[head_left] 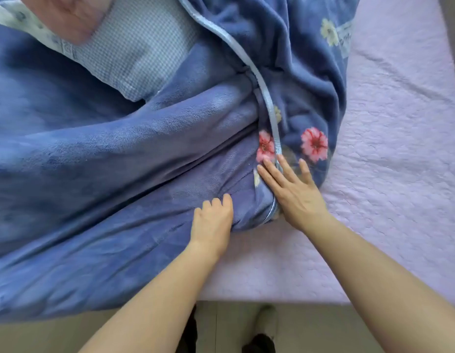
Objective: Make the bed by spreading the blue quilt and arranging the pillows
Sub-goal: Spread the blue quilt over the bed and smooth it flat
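The blue fleece quilt (99, 159) lies bunched over the left and middle of the bed, its flowered side and pale satin trim folded up at the centre right. My left hand (212, 220) has its fingers curled into a fold of the quilt near its edge. Just to the right, my right hand (292, 189) lies flat on the trimmed quilt edge with its fingers spread. A blue-and-white checked pillow (134, 54) shows at the top, partly under the quilt. A pink pillow (68, 14) lies blurred at the top left corner.
A lilac quilted mattress cover (389, 179) is bare on the right side and along the near edge of the bed. Below the bed edge I see a tan floor (229, 324) and my feet.
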